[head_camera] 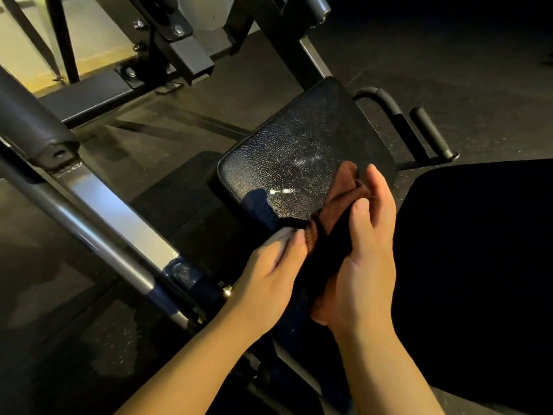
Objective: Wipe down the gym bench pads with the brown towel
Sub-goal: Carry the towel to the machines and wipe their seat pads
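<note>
- Both hands hold the brown towel (335, 223) bunched between them over the near edge of the black bench pad (299, 151).
- The right hand (365, 253) curls around the cloth; the left hand (266, 274) pinches its edge, motion-blurred.
- Beyond the fingertips, the pad surface lies open, streaked with wet spots.
- Left of the hands runs a steel frame bar (98, 217); rubber floor (449, 70) beyond.
- No legible writing.

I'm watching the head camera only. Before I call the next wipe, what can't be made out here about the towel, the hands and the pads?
- Brown towel: its middle is in deep shadow; folds unreadable.
- Left hand: fingertips motion-blurred, so the exact grip is unclear.
- Right hand: palm side faces away; contact with the towel hidden.
- Seat pad: near corner covered by towel and hands.
- Dark pad at right: unlit, surface state unreadable, cut off by the frame edge.
</note>
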A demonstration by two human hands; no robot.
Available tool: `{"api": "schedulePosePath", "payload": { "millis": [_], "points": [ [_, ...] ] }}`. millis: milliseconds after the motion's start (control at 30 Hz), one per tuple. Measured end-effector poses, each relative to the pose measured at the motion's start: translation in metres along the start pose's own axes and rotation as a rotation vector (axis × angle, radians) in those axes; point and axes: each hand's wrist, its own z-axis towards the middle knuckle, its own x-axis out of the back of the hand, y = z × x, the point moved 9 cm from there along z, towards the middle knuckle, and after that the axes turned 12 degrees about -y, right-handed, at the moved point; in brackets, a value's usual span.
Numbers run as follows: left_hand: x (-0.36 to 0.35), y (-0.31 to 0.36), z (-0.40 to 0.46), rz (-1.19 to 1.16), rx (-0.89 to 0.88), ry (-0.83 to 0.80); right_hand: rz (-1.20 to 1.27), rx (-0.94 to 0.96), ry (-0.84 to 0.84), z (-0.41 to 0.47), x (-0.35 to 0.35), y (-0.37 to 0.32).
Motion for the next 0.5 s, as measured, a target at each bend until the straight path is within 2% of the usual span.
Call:
{"api": "schedulePosePath", "payload": {
  "millis": [67,200,300,367,433,500],
  "points": [
    [-0.002,-0.009,-0.005,-0.030,0.038,-0.033,-0.025,-0.013,-0.043,0.000,-0.011,-0.005],
    [0.000,-0.016,-0.007,0.067,0.037,-0.040,-0.143,0.032,0.010,-0.001,-0.008,-0.008],
    [0.019,-0.005,-0.010,0.172,-0.005,0.079,-0.262,0.101,0.077,0.003,0.008,-0.017],
    [0.029,0.021,-0.007,0.324,-0.070,0.128,-0.391,0.184,0.095,0.010,0.012,-0.027],
    [0.046,0.053,0.001,0.503,-0.138,0.213,-0.475,0.256,0.066,0.030,-0.002,-0.037],
    [0.076,0.075,0.010,0.529,-0.123,0.332,-0.536,0.302,0.010,0.065,-0.029,-0.041]
  ]
}}
